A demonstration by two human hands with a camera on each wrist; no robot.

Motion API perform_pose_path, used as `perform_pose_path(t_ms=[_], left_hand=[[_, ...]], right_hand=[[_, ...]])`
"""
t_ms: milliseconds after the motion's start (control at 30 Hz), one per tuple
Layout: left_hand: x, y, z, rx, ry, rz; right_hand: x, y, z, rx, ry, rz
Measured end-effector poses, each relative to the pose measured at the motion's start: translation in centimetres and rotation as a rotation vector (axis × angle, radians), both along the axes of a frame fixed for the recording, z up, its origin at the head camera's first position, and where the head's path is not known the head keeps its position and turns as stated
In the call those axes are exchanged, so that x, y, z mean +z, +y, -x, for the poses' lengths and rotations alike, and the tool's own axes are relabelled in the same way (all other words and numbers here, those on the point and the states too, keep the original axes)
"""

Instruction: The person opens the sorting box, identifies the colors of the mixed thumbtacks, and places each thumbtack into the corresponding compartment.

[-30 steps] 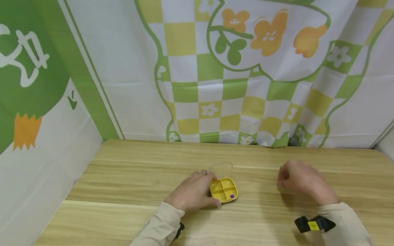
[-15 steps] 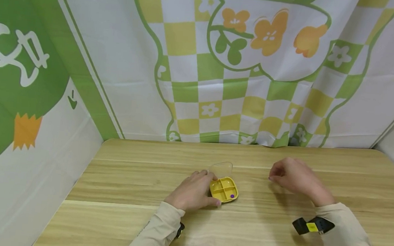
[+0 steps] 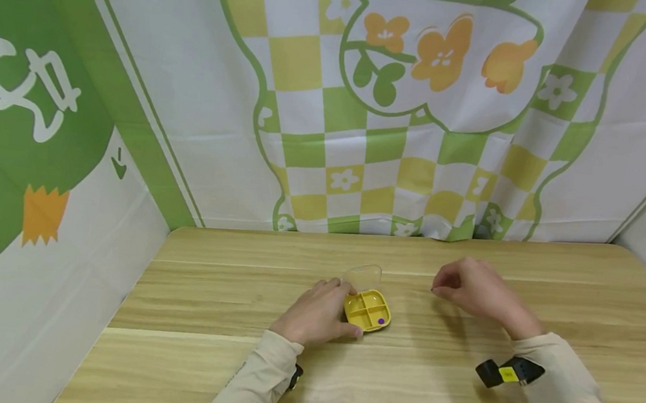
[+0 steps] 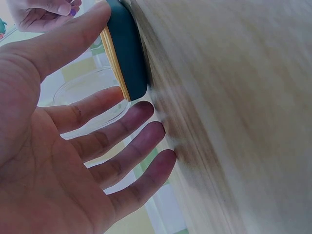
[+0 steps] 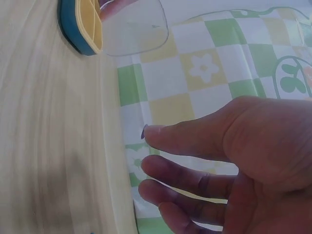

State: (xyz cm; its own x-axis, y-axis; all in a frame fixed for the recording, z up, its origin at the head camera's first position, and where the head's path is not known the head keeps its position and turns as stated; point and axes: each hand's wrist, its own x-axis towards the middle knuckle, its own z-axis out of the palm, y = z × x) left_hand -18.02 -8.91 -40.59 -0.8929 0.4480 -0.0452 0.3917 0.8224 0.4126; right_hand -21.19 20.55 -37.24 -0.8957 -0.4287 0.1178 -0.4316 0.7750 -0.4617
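Observation:
A small pill box (image 3: pixel 368 309), yellow inside and teal outside, stands on the table with its clear lid (image 3: pixel 364 274) raised at the back. One purple pill (image 3: pixel 381 321) lies in its near right compartment. My left hand (image 3: pixel 315 314) steadies the box from the left, thumb on the near side and index finger on the far side; the other fingers spread beside it in the left wrist view. To the right of the box, my right hand (image 3: pixel 483 296) is held over the table. Its thumb and index finger pinch another small purple pill (image 5: pixel 144 131), mostly covered by the fingertips.
The wood-grain table (image 3: pixel 196 364) reaches back to a patterned curtain (image 3: pixel 380 149). A green and white cloth (image 3: pixel 26 134) hangs along the left side. Each wrist wears a black strap (image 3: pixel 507 373).
My right hand has moved left, closer to the pill box, carrying the purple pill. The left hand and the box stay where they were.

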Motion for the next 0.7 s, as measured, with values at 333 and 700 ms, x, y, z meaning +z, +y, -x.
perform_pose_path(t_ms=[333, 700], left_hand=[[0.0, 0.0, -0.1, 0.001, -0.005, -0.001], [0.1, 0.0, 0.0, -0.01, 0.004, 0.004]], right_hand=[[-0.9, -1.5, -0.3, 0.051, 0.02, 0.051], [-1.6, -2.9, -0.6, 0.084, 0.043, 0.079]])
